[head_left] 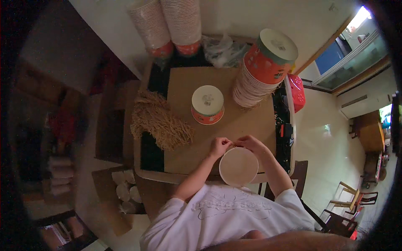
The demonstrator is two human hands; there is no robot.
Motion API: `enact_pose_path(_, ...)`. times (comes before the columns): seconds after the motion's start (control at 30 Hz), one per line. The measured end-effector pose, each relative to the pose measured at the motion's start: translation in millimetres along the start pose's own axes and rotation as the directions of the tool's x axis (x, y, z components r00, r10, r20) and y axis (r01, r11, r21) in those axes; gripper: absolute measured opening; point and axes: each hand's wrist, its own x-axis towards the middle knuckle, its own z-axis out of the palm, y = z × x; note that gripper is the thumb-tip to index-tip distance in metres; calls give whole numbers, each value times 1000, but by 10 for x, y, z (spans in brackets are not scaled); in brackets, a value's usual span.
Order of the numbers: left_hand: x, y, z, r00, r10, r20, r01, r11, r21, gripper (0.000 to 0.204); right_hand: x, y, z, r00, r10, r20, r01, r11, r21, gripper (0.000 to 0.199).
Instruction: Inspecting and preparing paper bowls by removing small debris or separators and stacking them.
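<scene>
A paper bucket (238,166) with a pale inside stands at the near edge of the table, close to my body, its mouth facing up. My left hand (220,146) is closed in a pinch just beyond the bucket's far rim; what its fingertips hold is too small to make out. My right hand (250,143) is bent over the far right of that rim, fingers closed on it. A bundle of tan twisted cords (161,121) lies to the left. Beyond my hands sits a short upside-down stack of orange-and-green paper buckets (207,102).
At the back right leans a tall upside-down stack of buckets (270,62). Two wrapped stacks (182,25) stand at the back beside a clear plastic bag (224,50). Cardboard (180,161) covers the tabletop. A red basket (296,94) is right of the table; an open carton (104,188) is left.
</scene>
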Motion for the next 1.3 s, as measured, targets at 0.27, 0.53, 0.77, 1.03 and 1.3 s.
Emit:
enact_pose_path(0.27,-4,183,-12,1000,14,15,-16,991,131,10,95,41,-82,997,59,55,-61,998,33,17)
enact_pose_path(0.53,-10,-45,9,990,115,-78,-100,979,175,13,43,-189,-200,965,98,242,-26,958,-284,12)
enact_pose_path(0.77,0,56,-52,996,42,75,-53,988,145,13,24,-254,-219,962,222,158,-101,829,-550,17)
enact_pose_path(1.03,89,174,-7,977,-22,211,-13,987,161,15,-112,6,-208,962,-202,182,234,957,-173,11)
enact_pose_path(1.3,110,246,21,979,-28,202,6,994,109,11,-199,188,-73,870,-492,-26,457,827,-328,20)
